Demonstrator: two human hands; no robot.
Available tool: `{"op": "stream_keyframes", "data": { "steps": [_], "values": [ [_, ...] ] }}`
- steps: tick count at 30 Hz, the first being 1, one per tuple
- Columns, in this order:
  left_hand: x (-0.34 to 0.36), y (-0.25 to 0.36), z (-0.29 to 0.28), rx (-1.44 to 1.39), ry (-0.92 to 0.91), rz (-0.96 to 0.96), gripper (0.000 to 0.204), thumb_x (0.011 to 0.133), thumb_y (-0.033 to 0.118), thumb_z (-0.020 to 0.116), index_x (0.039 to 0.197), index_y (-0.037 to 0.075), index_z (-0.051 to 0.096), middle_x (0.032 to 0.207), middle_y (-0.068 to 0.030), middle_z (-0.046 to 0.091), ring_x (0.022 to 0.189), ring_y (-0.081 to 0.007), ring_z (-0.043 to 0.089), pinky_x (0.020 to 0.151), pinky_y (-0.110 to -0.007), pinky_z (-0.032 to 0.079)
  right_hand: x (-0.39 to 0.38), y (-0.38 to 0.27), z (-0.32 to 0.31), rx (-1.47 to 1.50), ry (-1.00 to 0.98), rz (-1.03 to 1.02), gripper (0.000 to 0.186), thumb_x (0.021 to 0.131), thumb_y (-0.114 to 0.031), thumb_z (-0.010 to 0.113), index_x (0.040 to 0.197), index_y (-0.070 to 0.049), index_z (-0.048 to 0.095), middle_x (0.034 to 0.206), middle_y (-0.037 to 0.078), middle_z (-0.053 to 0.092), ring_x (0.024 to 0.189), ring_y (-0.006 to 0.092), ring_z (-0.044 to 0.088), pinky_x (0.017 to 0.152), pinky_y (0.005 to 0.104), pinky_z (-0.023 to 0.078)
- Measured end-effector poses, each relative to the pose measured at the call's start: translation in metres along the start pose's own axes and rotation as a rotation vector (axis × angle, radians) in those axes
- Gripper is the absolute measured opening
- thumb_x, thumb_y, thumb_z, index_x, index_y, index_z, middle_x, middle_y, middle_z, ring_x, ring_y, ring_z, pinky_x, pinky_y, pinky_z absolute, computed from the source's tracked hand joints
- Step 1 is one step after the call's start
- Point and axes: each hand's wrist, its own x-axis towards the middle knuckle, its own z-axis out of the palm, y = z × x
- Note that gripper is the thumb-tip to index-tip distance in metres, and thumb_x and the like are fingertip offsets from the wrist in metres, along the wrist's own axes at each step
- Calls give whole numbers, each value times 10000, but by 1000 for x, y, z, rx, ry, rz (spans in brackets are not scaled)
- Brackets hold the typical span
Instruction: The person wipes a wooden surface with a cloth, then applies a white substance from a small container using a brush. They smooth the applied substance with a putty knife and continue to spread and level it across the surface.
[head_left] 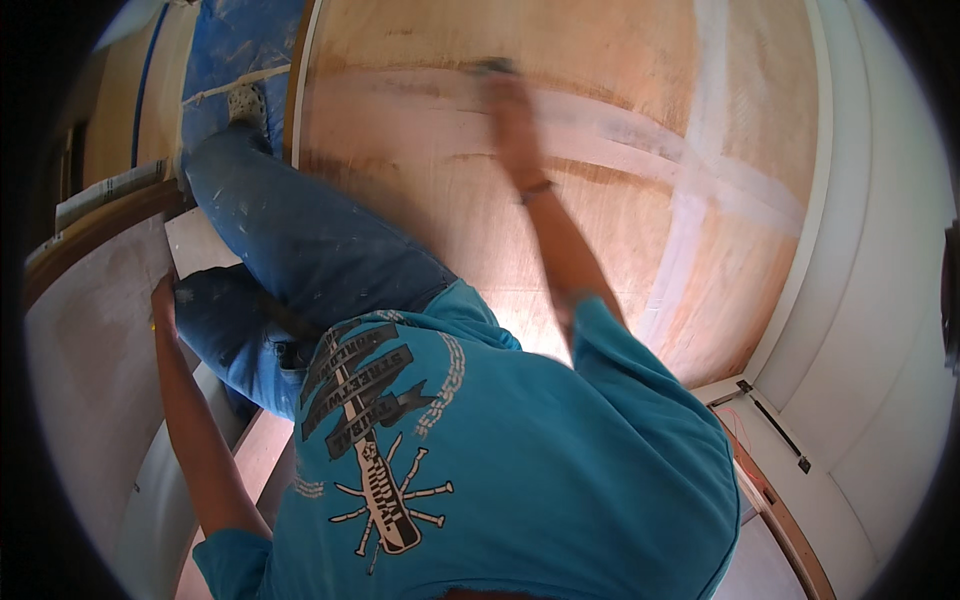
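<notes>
My right hand point(512, 125) reaches across a light plywood panel point(430, 215) and is smeared by motion. A dark flat thing point(493, 67) shows at its fingertips, too blurred to name. Pale filler bands point(640, 145) cross the panel beside this hand. At the left, my left hand point(164, 302) is low beside my bent knee, next to the edge of a whitish panel point(95, 290). Its fingers look closed and are partly hidden. A small yellow bit shows by them, too small to make out.
Blue sheeting point(225, 45) lies beyond my foot at the upper left. A brown wooden edge point(100, 235) runs along the left. White boards point(880, 200) rise at the right, with a thin black metal strut point(780, 432) at the lower right.
</notes>
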Motion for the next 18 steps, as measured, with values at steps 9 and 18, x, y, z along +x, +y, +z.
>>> {"op": "stream_keyframes", "data": {
  "steps": [9,18],
  "values": [
    [39,-51,-53,427,33,405,588,1036,463,573,1327,-34,689,1193,-165,740,1036,-230,692,949,-331,509,-63,124,-31,-91,124,605,622,1018,-155,529,1602,-24,359,1711,186,252,1591,401,179,1299,561,128],
    [-11,13,17,-42,-19,-4,624,1019,470,595,1348,-56,664,1171,-192,740,1028,-263,698,965,-331,510,-98,-8,-44,382,-96,288,534,1090,-101,393,1615,-30,330,1686,131,353,1564,286,314,1268,415,260]
  ]
}}
